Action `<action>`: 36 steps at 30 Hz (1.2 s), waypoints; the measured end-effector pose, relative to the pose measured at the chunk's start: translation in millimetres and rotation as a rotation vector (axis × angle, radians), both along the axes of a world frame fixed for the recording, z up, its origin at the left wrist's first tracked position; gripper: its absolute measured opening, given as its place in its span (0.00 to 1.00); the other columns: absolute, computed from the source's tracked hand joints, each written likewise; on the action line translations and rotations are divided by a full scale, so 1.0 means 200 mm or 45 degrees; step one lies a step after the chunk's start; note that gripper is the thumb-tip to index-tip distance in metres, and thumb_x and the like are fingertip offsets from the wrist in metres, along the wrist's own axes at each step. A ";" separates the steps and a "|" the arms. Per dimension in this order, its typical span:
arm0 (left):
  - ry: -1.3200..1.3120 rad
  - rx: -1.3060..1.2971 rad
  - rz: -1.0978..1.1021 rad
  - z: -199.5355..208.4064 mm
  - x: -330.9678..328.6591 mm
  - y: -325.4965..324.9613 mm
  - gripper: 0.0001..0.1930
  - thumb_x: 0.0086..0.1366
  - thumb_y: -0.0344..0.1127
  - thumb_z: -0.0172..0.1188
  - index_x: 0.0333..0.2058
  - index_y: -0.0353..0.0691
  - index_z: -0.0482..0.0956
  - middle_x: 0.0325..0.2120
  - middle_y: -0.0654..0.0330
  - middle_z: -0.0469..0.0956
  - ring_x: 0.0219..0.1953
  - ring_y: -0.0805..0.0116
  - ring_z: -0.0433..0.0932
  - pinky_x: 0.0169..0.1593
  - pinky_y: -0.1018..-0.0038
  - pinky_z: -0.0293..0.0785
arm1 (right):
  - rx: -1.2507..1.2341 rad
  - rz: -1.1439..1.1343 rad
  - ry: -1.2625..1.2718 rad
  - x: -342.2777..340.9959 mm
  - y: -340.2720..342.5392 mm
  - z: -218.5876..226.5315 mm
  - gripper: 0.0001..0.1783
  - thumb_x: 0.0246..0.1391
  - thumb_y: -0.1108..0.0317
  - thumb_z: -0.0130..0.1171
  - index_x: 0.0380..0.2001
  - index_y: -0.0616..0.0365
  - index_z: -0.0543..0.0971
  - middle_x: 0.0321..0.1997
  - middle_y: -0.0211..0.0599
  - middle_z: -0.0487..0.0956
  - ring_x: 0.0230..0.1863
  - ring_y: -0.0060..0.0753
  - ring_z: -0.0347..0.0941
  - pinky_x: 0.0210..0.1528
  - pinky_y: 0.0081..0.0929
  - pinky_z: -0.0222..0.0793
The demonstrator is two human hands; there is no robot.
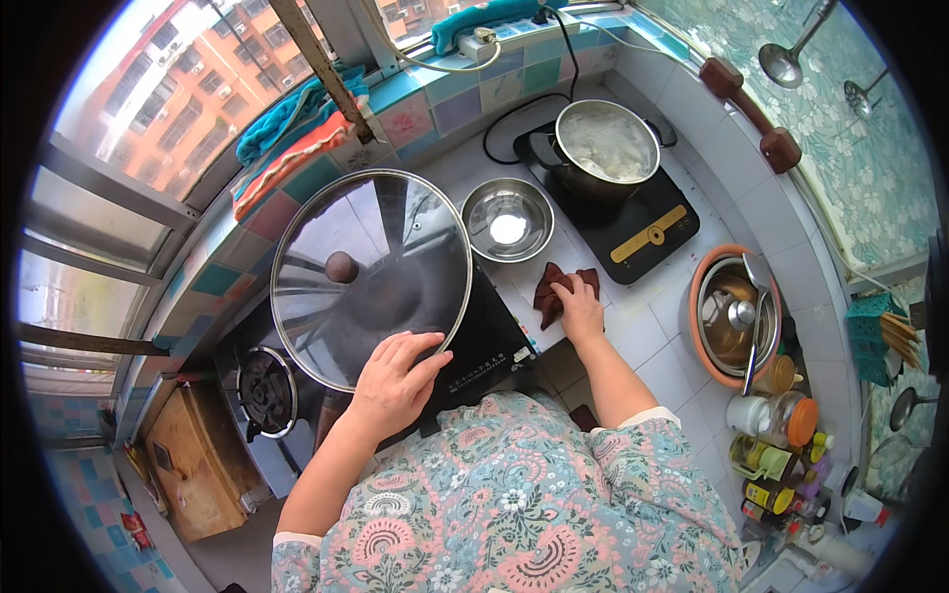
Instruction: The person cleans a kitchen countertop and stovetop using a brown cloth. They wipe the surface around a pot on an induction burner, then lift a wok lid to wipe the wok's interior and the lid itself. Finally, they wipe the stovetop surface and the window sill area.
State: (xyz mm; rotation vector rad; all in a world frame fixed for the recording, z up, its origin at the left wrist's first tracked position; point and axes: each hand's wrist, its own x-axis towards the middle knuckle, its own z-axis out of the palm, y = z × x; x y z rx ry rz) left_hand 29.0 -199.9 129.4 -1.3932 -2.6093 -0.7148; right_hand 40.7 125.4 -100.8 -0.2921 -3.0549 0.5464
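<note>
A large glass lid (381,237) with a dark round knob covers a pan on the black stove top (484,341). My left hand (397,381) is at the lid's near rim, its fingers stretched out and slightly apart. I cannot tell how firmly they touch the glass. On the white-tiled counter, a dark brown cloth (550,296) lies bunched under my right hand (582,311), whose fingers close on it. Just beyond the cloth stands a shiny steel bowl (478,233), with no food visible in it.
A pot (605,148) of cloudy, bubbling liquid sits on a black induction cooker (647,222) at the back right. Right of me are a basin (692,316) with a ladle, and several jars and bottles (766,484). A bare burner (267,392) and wooden boards (193,474) are left.
</note>
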 end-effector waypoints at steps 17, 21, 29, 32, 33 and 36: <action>-0.365 0.034 -0.225 -0.22 0.05 0.51 0.16 0.50 0.23 0.62 0.41 0.42 0.80 0.31 0.62 0.80 0.31 0.62 0.79 0.34 0.70 0.76 | 0.075 0.097 -0.124 -0.30 0.12 -0.13 0.36 0.46 0.70 0.60 0.62 0.56 0.66 0.70 0.42 0.60 0.72 0.45 0.51 0.70 0.47 0.46; -0.414 0.078 -0.251 -0.25 0.08 0.52 0.17 0.50 0.22 0.61 0.41 0.42 0.79 0.31 0.61 0.80 0.31 0.62 0.80 0.34 0.70 0.76 | 0.083 0.172 -0.074 0.01 0.20 -0.12 0.37 0.45 0.67 0.64 0.62 0.52 0.68 0.70 0.36 0.60 0.71 0.42 0.51 0.70 0.54 0.44; -0.410 0.089 -0.284 -0.25 0.24 0.34 0.16 0.51 0.21 0.60 0.41 0.40 0.80 0.29 0.61 0.80 0.30 0.62 0.80 0.32 0.72 0.76 | 0.129 -0.330 -0.407 0.89 0.50 0.00 0.42 0.46 0.61 0.67 0.66 0.37 0.62 0.73 0.24 0.54 0.74 0.39 0.44 0.67 0.68 0.46; -0.478 0.146 -0.203 -0.28 0.35 0.20 0.14 0.54 0.21 0.59 0.40 0.40 0.80 0.28 0.61 0.80 0.30 0.63 0.80 0.32 0.72 0.76 | 0.129 -0.626 -0.545 1.31 0.62 -0.04 0.44 0.49 0.59 0.65 0.68 0.35 0.57 0.75 0.25 0.50 0.75 0.42 0.43 0.66 0.65 0.50; -0.498 0.134 -0.182 -0.29 0.39 0.14 0.13 0.55 0.22 0.59 0.41 0.40 0.80 0.28 0.61 0.80 0.30 0.63 0.80 0.32 0.73 0.76 | 0.113 -0.715 -0.523 1.44 0.64 -0.07 0.44 0.50 0.59 0.64 0.69 0.36 0.57 0.75 0.26 0.50 0.75 0.43 0.43 0.66 0.64 0.51; -0.577 0.117 -0.148 -0.35 0.50 0.04 0.12 0.58 0.23 0.58 0.41 0.40 0.80 0.28 0.61 0.80 0.30 0.63 0.81 0.32 0.73 0.76 | 0.017 -0.987 -0.536 1.56 0.61 -0.11 0.42 0.54 0.55 0.62 0.69 0.36 0.55 0.76 0.28 0.47 0.75 0.44 0.40 0.64 0.72 0.50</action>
